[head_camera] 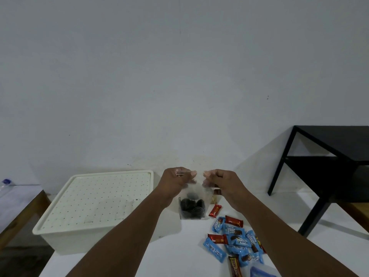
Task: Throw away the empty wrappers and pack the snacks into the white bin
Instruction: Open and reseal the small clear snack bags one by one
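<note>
While left hand and right hand pinch the clear bag by its top, the lidded white bin sits leftward.

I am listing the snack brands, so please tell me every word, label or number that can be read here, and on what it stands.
No text can be read for certain.
Blue snack packets: white lettering, too blurred.
Red snack bars: pale print, too small.
Brown bar: yellow lettering, blurred.
White bin, clear bag: no text shows.
</note>
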The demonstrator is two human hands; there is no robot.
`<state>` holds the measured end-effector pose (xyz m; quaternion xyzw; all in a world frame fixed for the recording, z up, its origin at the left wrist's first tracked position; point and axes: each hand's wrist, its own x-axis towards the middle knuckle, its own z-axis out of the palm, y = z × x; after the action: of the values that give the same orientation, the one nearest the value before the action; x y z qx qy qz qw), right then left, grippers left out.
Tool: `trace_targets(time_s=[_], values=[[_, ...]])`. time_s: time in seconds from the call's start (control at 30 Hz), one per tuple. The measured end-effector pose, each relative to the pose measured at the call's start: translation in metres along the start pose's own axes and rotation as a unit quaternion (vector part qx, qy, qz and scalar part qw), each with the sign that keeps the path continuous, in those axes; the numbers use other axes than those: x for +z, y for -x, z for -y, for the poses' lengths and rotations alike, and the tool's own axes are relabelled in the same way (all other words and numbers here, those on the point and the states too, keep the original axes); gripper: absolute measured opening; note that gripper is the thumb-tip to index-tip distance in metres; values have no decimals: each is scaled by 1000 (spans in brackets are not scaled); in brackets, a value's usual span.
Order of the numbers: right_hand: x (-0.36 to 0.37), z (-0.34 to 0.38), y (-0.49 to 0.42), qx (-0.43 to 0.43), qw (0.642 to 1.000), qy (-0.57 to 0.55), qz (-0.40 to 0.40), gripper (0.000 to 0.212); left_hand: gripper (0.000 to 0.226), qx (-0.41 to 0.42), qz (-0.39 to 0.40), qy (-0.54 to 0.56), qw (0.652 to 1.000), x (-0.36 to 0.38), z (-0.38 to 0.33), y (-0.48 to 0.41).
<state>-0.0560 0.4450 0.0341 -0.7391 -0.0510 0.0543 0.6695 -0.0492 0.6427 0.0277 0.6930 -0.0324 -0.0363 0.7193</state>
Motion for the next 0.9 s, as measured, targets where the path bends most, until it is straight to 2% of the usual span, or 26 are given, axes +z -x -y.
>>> trace_targets(time_s=[0.13,0.27,0.37,0.53,0.77,0.9], values=[[2,-1,1,-10,999,16,-38,24,31,12,-13,4,1000,0,-1,2],[3,6,3,-31,999,12,-30,18,39,-28,-16,54,998,-7,2,4],[-1,9,3,-19,1000,-6,-22,20,32,-31,-6,85,996,-13,5,6],[4,5,2,10,1000,-18,-6,25,24,-11,13,61,998,-12,2,7],[8,17,3,-33,999,-5,6,18,24,-35,-4,86,996,-15,3,7],[7,19,2,-21,999,-35,11,33,21,-49,-5,119,992,-18,2,7]])
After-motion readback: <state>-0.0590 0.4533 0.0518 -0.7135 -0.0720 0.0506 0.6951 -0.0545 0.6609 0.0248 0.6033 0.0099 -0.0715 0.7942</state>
